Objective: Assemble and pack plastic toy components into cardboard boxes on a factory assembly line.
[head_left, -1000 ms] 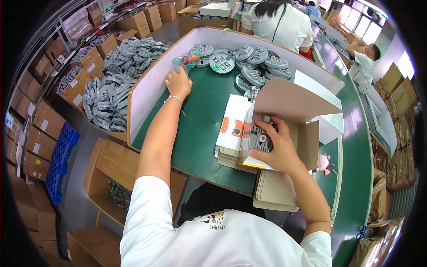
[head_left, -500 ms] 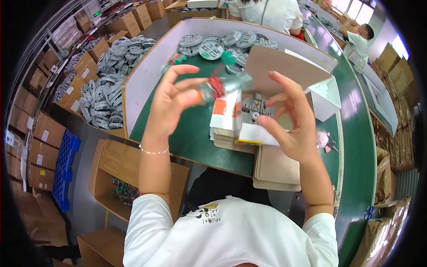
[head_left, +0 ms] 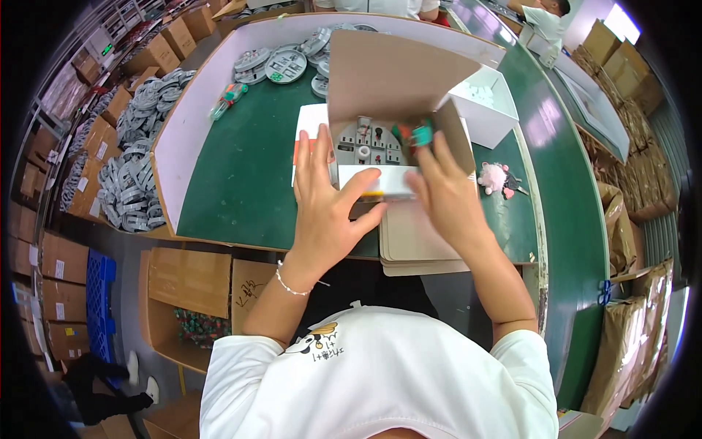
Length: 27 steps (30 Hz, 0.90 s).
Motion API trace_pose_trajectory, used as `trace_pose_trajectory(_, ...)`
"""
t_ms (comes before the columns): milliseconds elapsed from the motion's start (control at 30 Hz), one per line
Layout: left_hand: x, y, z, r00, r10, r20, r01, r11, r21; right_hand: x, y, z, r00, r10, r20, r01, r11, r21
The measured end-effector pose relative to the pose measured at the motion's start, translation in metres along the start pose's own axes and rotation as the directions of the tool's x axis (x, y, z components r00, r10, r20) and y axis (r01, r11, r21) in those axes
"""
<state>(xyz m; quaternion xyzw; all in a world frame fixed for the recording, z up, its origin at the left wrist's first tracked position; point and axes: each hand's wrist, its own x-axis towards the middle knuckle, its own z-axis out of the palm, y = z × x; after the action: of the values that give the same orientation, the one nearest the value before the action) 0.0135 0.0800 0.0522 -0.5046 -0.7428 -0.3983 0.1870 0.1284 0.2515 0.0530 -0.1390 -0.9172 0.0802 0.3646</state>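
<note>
A carton with a brown inside (head_left: 398,77) stands on the green table in front of me, its lid raised. In it lies a grey round tray (head_left: 351,150) bearing small parts, among them a white ring. A blurred green and red bundle (head_left: 415,135) is in the carton's right part. My right hand (head_left: 450,197) reaches over the front wall, fingers stretched out at the bundle, thumb apart. Along the left side of the carton, my left hand (head_left: 322,212) has its fingers extended and its thumb spread towards the front wall; it holds nothing visible.
Grey round trays (head_left: 285,66) are piled at the back. A green and orange packet (head_left: 229,101) lies at left. To the right are a white box (head_left: 486,110) and a pink plush keychain (head_left: 493,177). Brown cardboard pieces (head_left: 417,241) lie under the carton's front. An open carton (head_left: 186,293) stands lower left.
The clear packet with red contents has left my left hand. A bundle now shows in the carton, under my right hand. My left hand has come down to the carton's side. The view has shifted.
</note>
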Motion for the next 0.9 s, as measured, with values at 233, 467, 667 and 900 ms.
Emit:
trace_pose_trajectory(233,-0.024,-0.019,0.03,0.994,-0.049,0.101,0.04,0.995,0.088,-0.014,0.008,0.02,0.964,-0.069,0.258,0.077,0.997,-0.021)
trace_pose_trajectory(467,-0.026,-0.019,0.026,0.993,-0.081,0.09,0.072,0.993,0.092,-0.001,-0.007,-0.042,0.945,0.009,0.326,-0.062,0.986,0.153)
trace_pose_trajectory(667,-0.023,-0.025,0.018,0.979,-0.145,-0.147,0.074,0.911,-0.405,0.007,0.056,-0.04,0.855,0.508,0.102,-0.506,0.775,0.379)
trace_pose_trajectory(900,-0.023,-0.027,0.025,0.92,-0.371,0.126,0.38,0.766,-0.519,-0.009,0.055,-0.005,0.719,0.374,0.586,-0.687,0.253,0.681)
